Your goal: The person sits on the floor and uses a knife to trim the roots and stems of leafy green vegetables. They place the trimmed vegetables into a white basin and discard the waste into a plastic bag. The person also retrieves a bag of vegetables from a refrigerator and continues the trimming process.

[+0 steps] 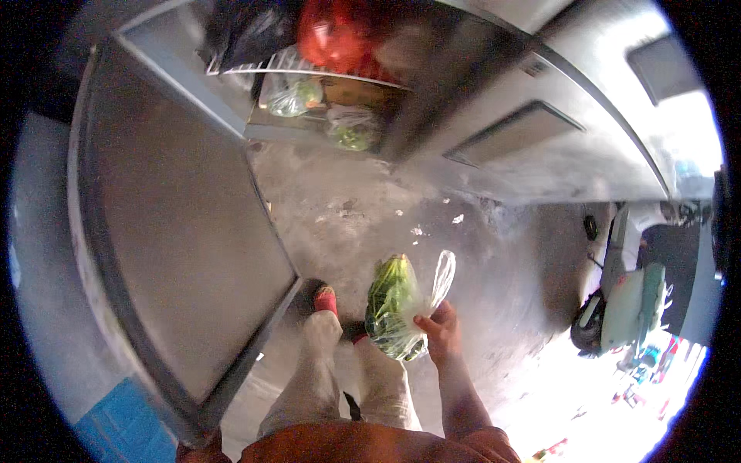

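A clear plastic bag of leafy green vegetables (393,307) hangs from my right hand (443,330), in front of my legs. My fingers grip its gathered neck, and a loop of the plastic stands up above them. At the lower left, by the bottom corner of an opened metal door (197,231), part of my left hand or wrist (200,448) shows at the picture's edge; its fingers cannot be made out. Beyond the door is the inside of a cabinet or fridge, where two clear bags of greens (295,98) (353,128) lie at the bottom.
A white wire shelf (283,63) above those bags holds a red plastic bag (333,35) and a black plastic bag (249,35). White scraps (417,231) lie on the concrete floor (359,191). A scooter (625,307) stands at the right; a blue sheet (124,425) is at the lower left.
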Demonstrator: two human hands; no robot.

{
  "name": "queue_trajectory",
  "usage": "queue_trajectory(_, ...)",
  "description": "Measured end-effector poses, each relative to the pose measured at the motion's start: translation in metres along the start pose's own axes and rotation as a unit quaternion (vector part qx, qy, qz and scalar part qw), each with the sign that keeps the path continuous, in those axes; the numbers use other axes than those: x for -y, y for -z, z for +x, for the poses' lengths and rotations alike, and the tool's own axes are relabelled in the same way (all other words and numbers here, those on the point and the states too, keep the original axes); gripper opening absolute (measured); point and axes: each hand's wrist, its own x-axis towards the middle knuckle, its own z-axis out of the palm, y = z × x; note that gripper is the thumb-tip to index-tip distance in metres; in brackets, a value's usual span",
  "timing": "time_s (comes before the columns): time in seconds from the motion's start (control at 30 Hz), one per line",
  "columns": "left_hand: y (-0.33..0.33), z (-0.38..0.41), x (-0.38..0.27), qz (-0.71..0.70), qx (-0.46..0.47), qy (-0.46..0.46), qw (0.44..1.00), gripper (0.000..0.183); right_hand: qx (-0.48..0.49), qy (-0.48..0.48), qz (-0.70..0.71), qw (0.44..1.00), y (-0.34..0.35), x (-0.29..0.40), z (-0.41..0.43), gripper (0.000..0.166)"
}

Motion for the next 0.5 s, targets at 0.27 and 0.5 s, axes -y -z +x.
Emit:
queue_trajectory(0.27,-0.181,0.08,-0.128,0.364,0.012,-0.309,0.878,0.046,-0.085,0.063,0.141,0.984,0.057,0.014,-0.082,0.038)
queue_trajectory(0.5,-0.321,0.195,-0.257,0.33,-0.112,-0.523,0.778,0.086,-0.216,0.042,0.243,0.945,0.108,-0.02,-0.119,0.039)
